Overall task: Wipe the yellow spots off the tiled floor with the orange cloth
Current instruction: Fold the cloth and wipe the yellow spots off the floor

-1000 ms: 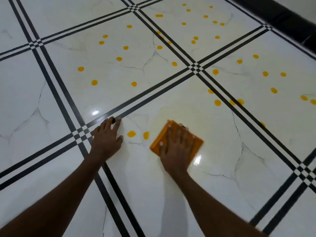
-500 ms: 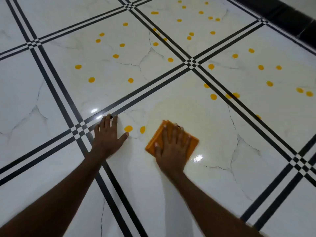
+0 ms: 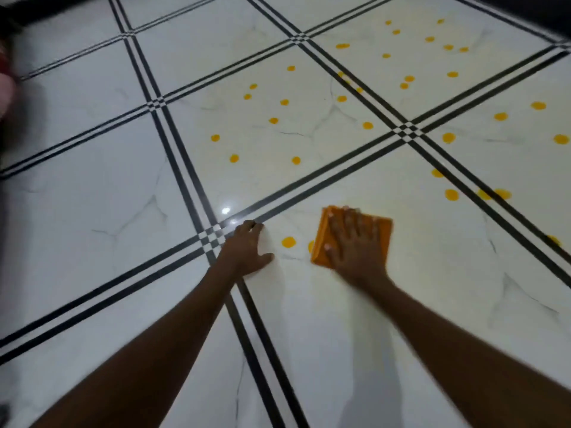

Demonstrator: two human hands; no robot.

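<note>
My right hand (image 3: 355,245) lies flat, fingers spread, pressing the folded orange cloth (image 3: 383,230) onto the white tiled floor (image 3: 340,319). The cloth's left edge touches a half-covered yellow spot (image 3: 310,246). A full yellow spot (image 3: 288,242) sits between the cloth and my left hand (image 3: 247,251), which rests flat on the floor beside the black stripe crossing. Many more yellow spots (image 3: 296,160) dot the tiles farther out and to the right (image 3: 451,195). A pale yellowish smear shows on the tile around the cloth.
Black triple stripes (image 3: 213,237) split the floor into big squares. A dark edge (image 3: 525,10) runs along the top right. At the far left a blurred dark and reddish shape (image 3: 6,88) enters the view.
The camera view has swung left, so everything sits further right in frame. The cloth under my right hand has slid left to the nearest spot. My left hand stays planted.
</note>
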